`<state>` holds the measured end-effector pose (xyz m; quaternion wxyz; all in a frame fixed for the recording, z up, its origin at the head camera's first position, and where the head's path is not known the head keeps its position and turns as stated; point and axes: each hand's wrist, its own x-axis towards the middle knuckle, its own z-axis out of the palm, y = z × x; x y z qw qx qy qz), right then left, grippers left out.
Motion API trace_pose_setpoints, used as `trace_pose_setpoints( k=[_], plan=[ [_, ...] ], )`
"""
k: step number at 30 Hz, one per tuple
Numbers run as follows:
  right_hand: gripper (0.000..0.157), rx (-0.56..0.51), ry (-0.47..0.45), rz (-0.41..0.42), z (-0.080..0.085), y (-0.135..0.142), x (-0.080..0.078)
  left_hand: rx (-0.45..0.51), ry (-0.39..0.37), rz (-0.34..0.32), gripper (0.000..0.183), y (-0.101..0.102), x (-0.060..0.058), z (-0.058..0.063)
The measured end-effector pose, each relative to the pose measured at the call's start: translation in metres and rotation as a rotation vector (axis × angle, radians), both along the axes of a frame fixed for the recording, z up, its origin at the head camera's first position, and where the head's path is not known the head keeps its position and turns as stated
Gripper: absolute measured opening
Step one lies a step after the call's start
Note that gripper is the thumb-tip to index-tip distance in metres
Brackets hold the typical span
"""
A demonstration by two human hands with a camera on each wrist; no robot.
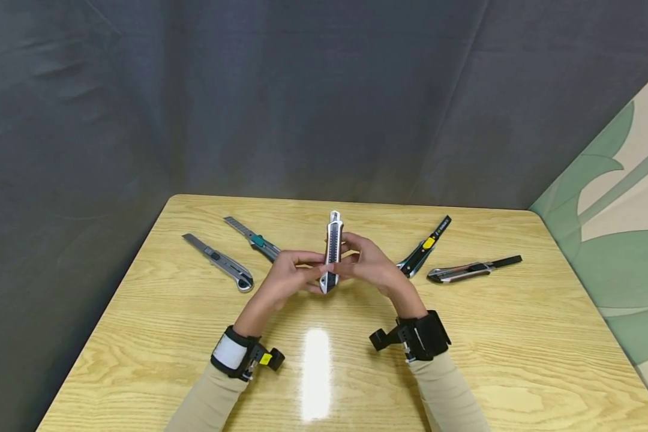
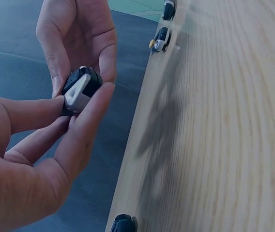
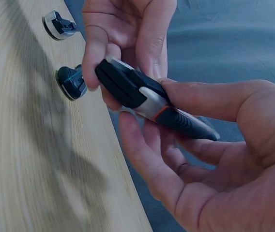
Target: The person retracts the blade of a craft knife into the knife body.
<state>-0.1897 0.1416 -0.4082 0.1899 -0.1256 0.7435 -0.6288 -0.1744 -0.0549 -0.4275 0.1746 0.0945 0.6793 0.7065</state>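
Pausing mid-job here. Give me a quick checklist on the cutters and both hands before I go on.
1. Left hand gripping the held cutter: ok, pinching it.
2. Right hand gripping the same cutter: ok, thumb and fingertips on it.
3. Held cutter off the table: ok, raised above it.
4. Held cutter's blade fully locked: cannot tell.
5. Teal-slider cutter retracted: not ok, blade looks extended.
6. Yellow-slider cutter lying on the table: ok.
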Motion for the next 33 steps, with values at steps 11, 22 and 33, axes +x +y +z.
trace_pose_setpoints(
  k=[11,22,33],
  plan=[
    [0.037,0.067,-0.034,-0.138,-0.004,0.0,-0.002,-0.061,-0.061,-0.069,0.028,0.001,0.001,-0.003],
    [0.041,0.091,-0.07,-0.147,-0.018,-0.004,-0.004,-0.139,-0.074,-0.119,0.026,0.001,-0.003,-0.017],
    [0.03,0.189,-0.084,-0.108,-0.024,-0.006,-0.003,-0.139,-0.129,-0.172,0.025,0.001,-0.002,-0.024]
  ],
)
